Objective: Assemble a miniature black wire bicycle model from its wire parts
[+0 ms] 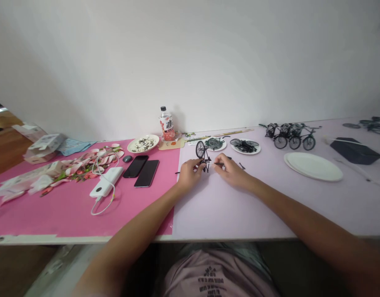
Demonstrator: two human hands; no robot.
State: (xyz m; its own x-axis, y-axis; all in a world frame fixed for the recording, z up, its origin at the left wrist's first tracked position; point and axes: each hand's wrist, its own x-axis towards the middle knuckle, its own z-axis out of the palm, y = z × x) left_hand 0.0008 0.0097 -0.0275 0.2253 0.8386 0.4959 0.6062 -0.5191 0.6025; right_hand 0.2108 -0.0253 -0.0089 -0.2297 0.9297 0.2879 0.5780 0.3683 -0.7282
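Observation:
My left hand (189,174) grips a small black model bicycle (201,150) above the lilac part of the table. One spoked wheel points up, and the frame hangs below it, partly hidden by my fingers. My right hand (231,170) is closed around a thin screwdriver (211,164). Its pale shaft points left and meets the bicycle, while its dark handle shows behind the fingers. Which screw or joint the tip touches is too small to tell. A small black part (242,166) lies to the right of my right hand.
Behind my hands stand a plate of green parts (215,143) and a plate of black parts (245,146). Several model bicycles (290,136) stand back right, near stacked white plates (313,166). Left are two phones (147,173), a power bank (106,181) and a bottle (167,126).

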